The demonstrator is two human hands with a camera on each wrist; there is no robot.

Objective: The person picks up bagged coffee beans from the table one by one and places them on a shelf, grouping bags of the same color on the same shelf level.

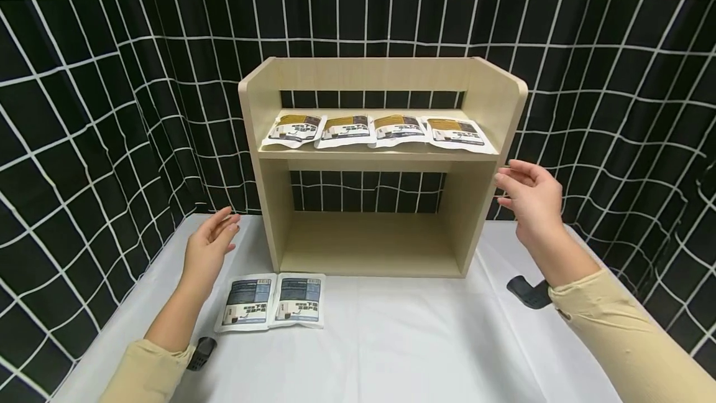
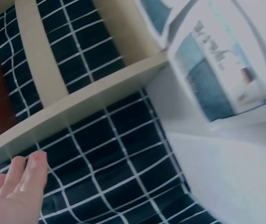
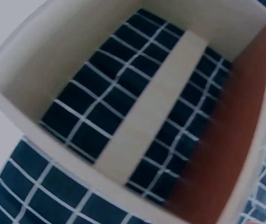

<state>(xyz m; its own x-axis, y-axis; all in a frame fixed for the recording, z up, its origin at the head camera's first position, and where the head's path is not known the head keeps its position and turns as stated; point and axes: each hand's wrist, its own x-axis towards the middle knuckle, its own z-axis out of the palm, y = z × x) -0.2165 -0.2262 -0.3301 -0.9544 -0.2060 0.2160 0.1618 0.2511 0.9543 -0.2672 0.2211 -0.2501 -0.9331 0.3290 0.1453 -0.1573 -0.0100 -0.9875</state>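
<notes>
In the head view my left hand hangs over the table to the left of a pale wooden shelf unit, fingers loosely bent and holding nothing. Just below it two white pouches with blue labels, a left pouch and a right pouch, lie side by side on the table. My right hand is raised beside the unit's right side panel, also holding nothing. Several white pouches with gold-brown labels, one a rightmost pouch, lie in a row on the upper shelf. The left wrist view shows left fingers near the unit's side.
A white cloth covers the table. The lower compartment of the unit has a bare board and an open back. Dark curtains with a white grid surround the table on the back and sides.
</notes>
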